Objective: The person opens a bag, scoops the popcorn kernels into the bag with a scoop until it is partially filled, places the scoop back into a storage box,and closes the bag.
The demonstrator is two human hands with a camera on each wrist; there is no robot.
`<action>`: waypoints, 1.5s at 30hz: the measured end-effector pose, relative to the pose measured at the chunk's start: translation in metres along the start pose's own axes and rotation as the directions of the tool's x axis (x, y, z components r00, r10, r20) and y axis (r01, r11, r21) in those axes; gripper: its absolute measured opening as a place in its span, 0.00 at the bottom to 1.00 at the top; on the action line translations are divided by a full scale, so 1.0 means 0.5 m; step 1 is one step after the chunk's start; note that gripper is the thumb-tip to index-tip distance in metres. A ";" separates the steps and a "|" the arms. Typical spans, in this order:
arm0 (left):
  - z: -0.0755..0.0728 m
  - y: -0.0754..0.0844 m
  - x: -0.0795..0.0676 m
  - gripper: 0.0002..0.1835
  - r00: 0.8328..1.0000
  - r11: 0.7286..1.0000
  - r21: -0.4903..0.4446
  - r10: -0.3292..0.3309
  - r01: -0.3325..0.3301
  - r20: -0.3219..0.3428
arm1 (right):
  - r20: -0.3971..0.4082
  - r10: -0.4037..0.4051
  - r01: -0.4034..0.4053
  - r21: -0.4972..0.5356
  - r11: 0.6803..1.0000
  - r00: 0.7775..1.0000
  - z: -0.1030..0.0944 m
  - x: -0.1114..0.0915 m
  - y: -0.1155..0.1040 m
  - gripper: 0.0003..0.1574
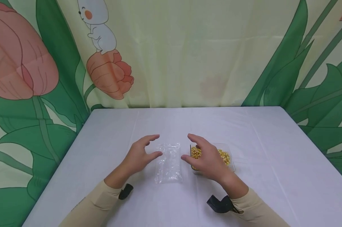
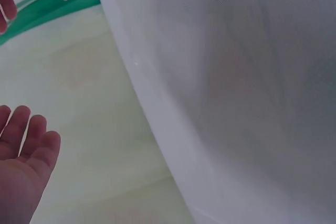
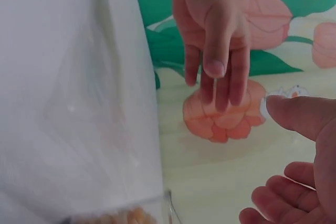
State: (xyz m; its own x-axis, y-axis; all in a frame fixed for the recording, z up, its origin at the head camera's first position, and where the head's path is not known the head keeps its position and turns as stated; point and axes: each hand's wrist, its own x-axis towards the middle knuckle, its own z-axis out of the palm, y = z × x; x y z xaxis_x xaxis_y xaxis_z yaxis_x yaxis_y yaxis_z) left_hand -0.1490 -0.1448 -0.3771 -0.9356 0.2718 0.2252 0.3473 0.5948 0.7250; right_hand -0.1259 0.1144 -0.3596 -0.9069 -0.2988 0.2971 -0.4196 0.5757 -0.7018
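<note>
A clear plastic bag point(image 1: 168, 164) lies flat on the white-covered table between the two hands. My left hand point(image 1: 139, 155) hovers at the bag's left side, thumb and fingers spread, holding nothing. On the other side my right hand point(image 1: 209, 157) is held above a clear container point(image 1: 230, 157), its thumb and fingers apart and nothing in them. Yellow corn kernels point(image 1: 224, 156) fill part of that container, and the right hand hides its middle. In the right wrist view the bag point(image 3: 86, 87) looks blurred, with a corner of the container point(image 3: 170, 205) below.
A white cloth point(image 1: 259, 151) covers the table. Behind it hangs a curtain point(image 1: 182, 56) printed with tulips, leaves and a white cartoon animal. Dark devices point(image 1: 220, 204) are strapped at both wrists, by the beige sleeves.
</note>
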 end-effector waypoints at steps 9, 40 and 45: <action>-0.001 -0.032 0.009 0.32 0.991 0.998 -0.042 -0.050 0.056 0.125 | 0.036 0.011 -0.015 0.127 0.992 0.999 0.065 -0.015 -0.029 0.42; 0.013 -0.088 0.086 0.35 0.883 0.951 0.170 -0.304 0.259 0.357 | 0.185 0.098 -0.109 0.052 0.993 0.978 0.165 -0.027 -0.014 0.40; 0.013 -0.085 0.085 0.35 0.873 0.948 0.188 -0.311 0.257 0.376 | 0.214 0.117 -0.127 0.034 0.991 0.970 0.167 -0.028 -0.009 0.42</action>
State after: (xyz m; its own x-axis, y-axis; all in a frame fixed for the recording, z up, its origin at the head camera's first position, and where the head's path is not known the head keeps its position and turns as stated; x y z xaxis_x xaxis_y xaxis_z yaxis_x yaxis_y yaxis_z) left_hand -0.2029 -0.1536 -0.4026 -0.9007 0.3369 -0.2741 0.1009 0.7761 0.6225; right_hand -0.1082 0.0524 -0.4150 -0.9202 -0.3857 0.0676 -0.2998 0.5829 -0.7552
